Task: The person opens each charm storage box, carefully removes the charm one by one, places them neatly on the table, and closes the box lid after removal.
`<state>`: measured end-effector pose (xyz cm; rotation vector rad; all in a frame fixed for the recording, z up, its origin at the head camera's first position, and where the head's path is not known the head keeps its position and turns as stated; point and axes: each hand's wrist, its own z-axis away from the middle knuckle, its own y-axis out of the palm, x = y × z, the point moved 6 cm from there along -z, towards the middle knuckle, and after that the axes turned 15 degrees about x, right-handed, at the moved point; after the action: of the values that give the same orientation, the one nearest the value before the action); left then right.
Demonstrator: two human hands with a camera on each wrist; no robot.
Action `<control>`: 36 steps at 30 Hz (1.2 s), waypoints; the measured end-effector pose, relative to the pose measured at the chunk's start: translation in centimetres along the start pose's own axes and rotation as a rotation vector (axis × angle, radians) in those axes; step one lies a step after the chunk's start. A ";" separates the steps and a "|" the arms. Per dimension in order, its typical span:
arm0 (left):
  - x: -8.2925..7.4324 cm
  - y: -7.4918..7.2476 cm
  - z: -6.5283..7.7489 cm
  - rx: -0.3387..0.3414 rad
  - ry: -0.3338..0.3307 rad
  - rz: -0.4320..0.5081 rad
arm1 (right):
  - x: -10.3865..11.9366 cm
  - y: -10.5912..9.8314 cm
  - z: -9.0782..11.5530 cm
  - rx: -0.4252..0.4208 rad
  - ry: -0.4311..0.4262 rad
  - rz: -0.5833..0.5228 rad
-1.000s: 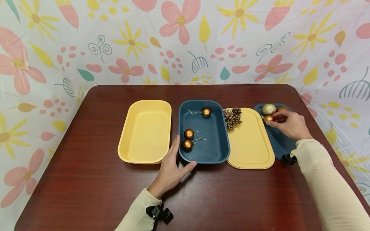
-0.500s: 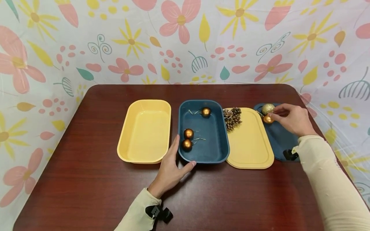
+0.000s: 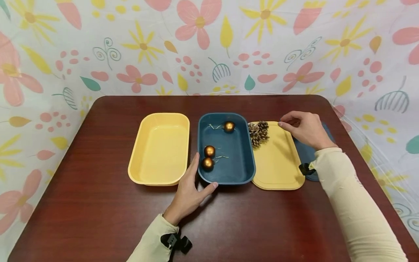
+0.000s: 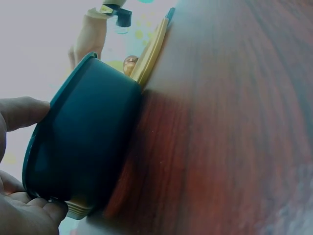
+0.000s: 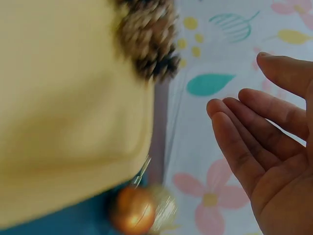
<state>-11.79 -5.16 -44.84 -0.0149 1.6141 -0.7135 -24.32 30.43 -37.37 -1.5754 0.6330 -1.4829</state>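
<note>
Lower centre: the table (image 3: 255, 225) offers passage between the sleeves (image 3: 343, 196). Centre: the left hand (image 3: 187, 194) obstructs the lower-left corner of the blue tray (image 3: 240, 156); balls (image 3: 210, 151) occupy its left and top; lower right is open from above. Right of centre: pinecones (image 3: 259, 135) block its upper-right side. Upper right: the right hand (image 3: 305, 129) screens the blue lid (image 3: 305, 152).

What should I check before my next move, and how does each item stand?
1. Left hand on blue bin: ok, it grips the near left corner.
2. Right hand free: ok, it holds nothing.
3. Three copper ornaments in the bin: ok.
4. Clear head view of blue lid: not ok, the right hand covers part.
5. Ornament count there: cannot tell; the right wrist view shows a copper ball and a gold ball.
6. Pine cones on yellow lid: ok.
</note>
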 end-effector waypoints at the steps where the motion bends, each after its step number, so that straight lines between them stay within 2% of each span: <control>1: 0.0 0.0 0.0 0.002 -0.001 -0.001 | 0.5 0.1 -0.2 0.000 -0.013 -0.002; 10: 0.3 0.0 -0.1 0.002 -0.010 -0.006 | 5.5 0.9 -1.8 0.043 -0.134 0.001; 18: 0.1 -0.1 0.0 0.007 -0.013 0.003 | 8.4 1.7 -3.0 0.063 -0.222 0.015; 29: 0.1 0.0 0.0 0.008 -0.017 0.010 | 10.2 2.3 -3.8 0.122 -0.206 -0.034; 36: 0.1 0.1 -0.1 0.018 -0.019 0.031 | 11.1 3.4 -4.6 0.171 -0.201 -0.061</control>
<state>-11.86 -5.08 -45.02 0.0159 1.5867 -0.7018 -26.30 18.43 -34.68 -1.5963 0.3366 -1.3626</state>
